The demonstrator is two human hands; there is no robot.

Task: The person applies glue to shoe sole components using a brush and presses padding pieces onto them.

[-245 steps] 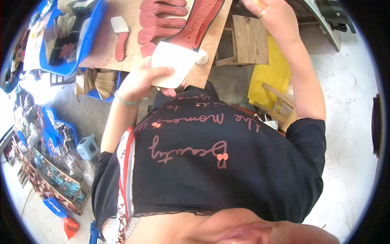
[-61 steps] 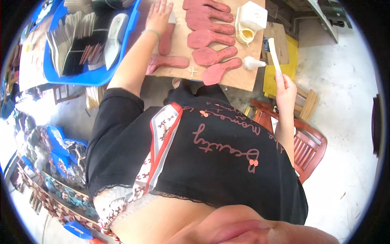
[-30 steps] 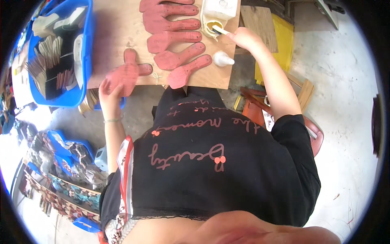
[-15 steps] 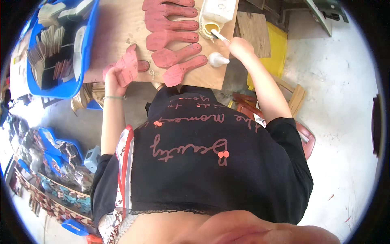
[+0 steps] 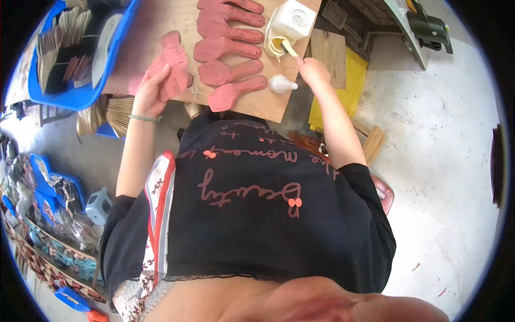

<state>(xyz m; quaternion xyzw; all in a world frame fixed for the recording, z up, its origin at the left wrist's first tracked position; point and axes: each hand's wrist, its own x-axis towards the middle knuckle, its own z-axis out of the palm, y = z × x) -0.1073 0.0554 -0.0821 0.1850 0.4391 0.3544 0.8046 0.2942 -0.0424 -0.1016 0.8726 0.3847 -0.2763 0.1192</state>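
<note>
My left hand (image 5: 152,90) is closed on a red insole (image 5: 175,63), held up at the table's near edge on the left. Part of another red piece (image 5: 137,82) shows behind that hand. My right hand (image 5: 315,73) grips a brush (image 5: 292,51) by its handle. The brush's bristle end is at the cut-open mouth of a white plastic jug (image 5: 292,20), with yellowish matter around the rim. Several red insoles (image 5: 232,72) lie in a column on the table between my hands. Beside the jug, near my right hand, a small white nozzle bottle (image 5: 281,84) lies on its side.
A blue bin (image 5: 64,99) with stacks of thin pieces stands at the left end of the wooden table (image 5: 268,110). More tan pieces (image 5: 119,114) are stacked below it. Right of the table are a wooden board (image 5: 328,56) and a yellow sheet (image 5: 351,80).
My left hand has lifted and turned the insole more upright. The brush in my right hand has tilted at the jug's mouth. The whole view has shifted slightly.
</note>
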